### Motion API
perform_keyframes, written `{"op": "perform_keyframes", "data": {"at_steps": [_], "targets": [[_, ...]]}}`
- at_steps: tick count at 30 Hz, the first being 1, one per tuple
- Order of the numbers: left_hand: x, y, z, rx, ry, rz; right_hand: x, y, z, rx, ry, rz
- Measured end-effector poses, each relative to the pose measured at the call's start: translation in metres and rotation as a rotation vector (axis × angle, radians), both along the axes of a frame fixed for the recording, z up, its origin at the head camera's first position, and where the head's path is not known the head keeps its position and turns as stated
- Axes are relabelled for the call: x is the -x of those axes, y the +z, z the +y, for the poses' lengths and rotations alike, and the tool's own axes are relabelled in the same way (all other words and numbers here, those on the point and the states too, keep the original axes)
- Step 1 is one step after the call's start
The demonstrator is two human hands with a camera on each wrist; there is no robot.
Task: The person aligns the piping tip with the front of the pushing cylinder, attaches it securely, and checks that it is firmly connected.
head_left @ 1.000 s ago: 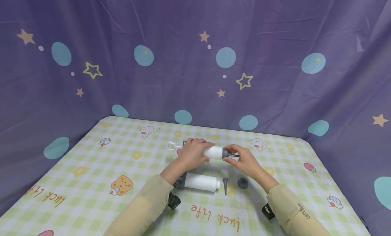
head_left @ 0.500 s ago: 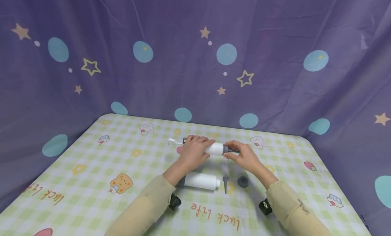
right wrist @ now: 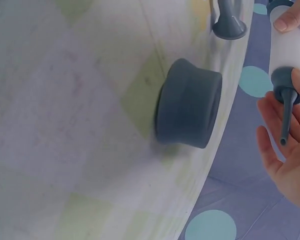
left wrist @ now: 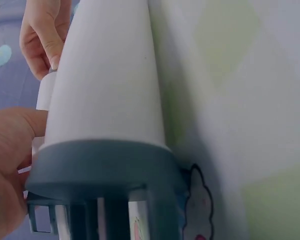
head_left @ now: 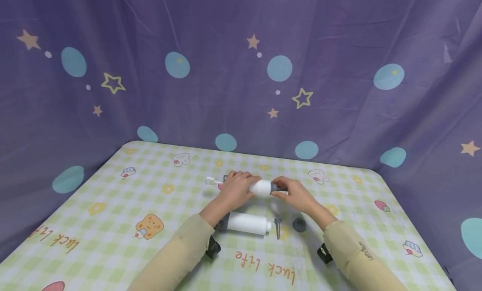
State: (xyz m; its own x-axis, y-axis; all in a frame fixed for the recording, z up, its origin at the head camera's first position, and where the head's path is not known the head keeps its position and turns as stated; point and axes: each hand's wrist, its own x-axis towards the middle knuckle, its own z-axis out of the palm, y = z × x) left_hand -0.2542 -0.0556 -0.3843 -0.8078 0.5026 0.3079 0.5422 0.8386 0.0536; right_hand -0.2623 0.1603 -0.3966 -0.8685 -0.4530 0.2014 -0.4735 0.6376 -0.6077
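Note:
My left hand [head_left: 235, 191] grips the white barrel [head_left: 260, 187] of what looks like a hand pump, held level above the table. Its white loop handle [head_left: 210, 181] sticks out to the left. At the barrel's right end, my right hand [head_left: 298, 194] pinches the wide base of a dark grey tapered nozzle [right wrist: 286, 112], with thumb and fingers around it. The nozzle's thin open tip points away from the barrel in the right wrist view. A second white pump [head_left: 246, 223] with a grey frame [left wrist: 100, 167] lies nearer me, partly hidden by my left wrist.
Right of the lying pump are a loose grey narrow nozzle [head_left: 278, 228] with a flared end and a dark grey round cup-like piece [head_left: 299, 225]. A checked cloth [head_left: 180, 224] covers the table. A purple curtain [head_left: 233, 90] hangs behind it.
Both hands, with the held pump and nozzle, have shifted slightly left and a little lower in the head view since half a second ago. The pieces on the table stay put.

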Motion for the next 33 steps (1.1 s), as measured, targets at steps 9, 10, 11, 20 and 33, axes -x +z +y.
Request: {"op": "perform_keyframes", "data": {"at_steps": [9,10,11,20,33], "targets": [[0.007,-0.009,0.001,-0.027,0.015,-0.104,0.005,-0.008,-0.005,-0.053,-0.014,0.013],[0.008,-0.01,0.001,-0.026,0.017,-0.116,0.005,-0.009,-0.005,-0.063,-0.016,0.013],[0.008,-0.012,0.001,-0.025,0.018,-0.126,0.005,-0.01,-0.005,-0.07,-0.016,0.017],[0.012,-0.017,0.003,0.063,0.029,-0.172,0.007,-0.015,-0.01,-0.12,-0.011,-0.002],[0.016,-0.021,0.005,0.102,0.024,-0.199,0.008,-0.022,-0.013,-0.177,-0.051,-0.014]]}}
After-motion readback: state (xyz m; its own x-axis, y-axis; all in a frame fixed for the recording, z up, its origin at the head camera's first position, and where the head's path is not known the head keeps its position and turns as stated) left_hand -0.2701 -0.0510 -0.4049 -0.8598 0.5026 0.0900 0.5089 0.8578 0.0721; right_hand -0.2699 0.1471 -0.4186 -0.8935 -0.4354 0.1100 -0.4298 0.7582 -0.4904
